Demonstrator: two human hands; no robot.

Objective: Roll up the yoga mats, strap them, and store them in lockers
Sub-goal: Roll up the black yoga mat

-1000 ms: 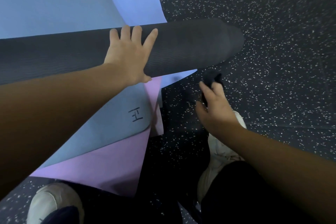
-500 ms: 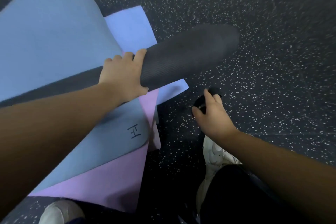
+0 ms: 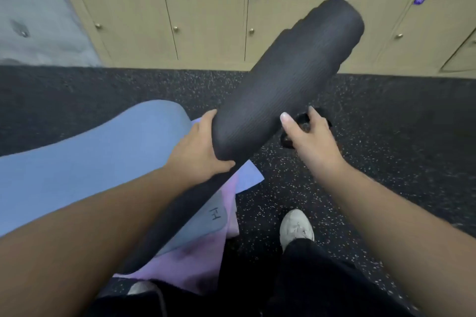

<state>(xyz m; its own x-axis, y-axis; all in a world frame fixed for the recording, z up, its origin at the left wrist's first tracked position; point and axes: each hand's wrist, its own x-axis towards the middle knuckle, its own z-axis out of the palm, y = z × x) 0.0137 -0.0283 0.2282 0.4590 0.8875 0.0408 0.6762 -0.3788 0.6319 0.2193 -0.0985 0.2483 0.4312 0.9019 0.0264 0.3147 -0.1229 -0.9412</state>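
A rolled dark grey yoga mat [image 3: 283, 80] is lifted off the floor, its far end tilted up towards the lockers. My left hand [image 3: 198, 149] grips the roll around its middle from the left side. My right hand [image 3: 311, 136] is just right of the roll, fingers closed on a black strap [image 3: 300, 119], its thumb touching the roll. Flat on the floor lie a blue mat [image 3: 90, 162], a lilac mat [image 3: 185, 262] and a periwinkle mat [image 3: 247, 177], overlapping.
A row of beige lockers [image 3: 206, 20] with purple number tags 50 to 46 lines the far wall, all doors closed except one at the far right [image 3: 463, 56], ajar. Dark speckled rubber floor [image 3: 386, 149] lies between. My white shoe [image 3: 296, 229] is below.
The rolled mat has come up off the floor and tilted towards the lockers in my left hand. My right hand rose with the strap to the roll. My view lifted to the lockers.
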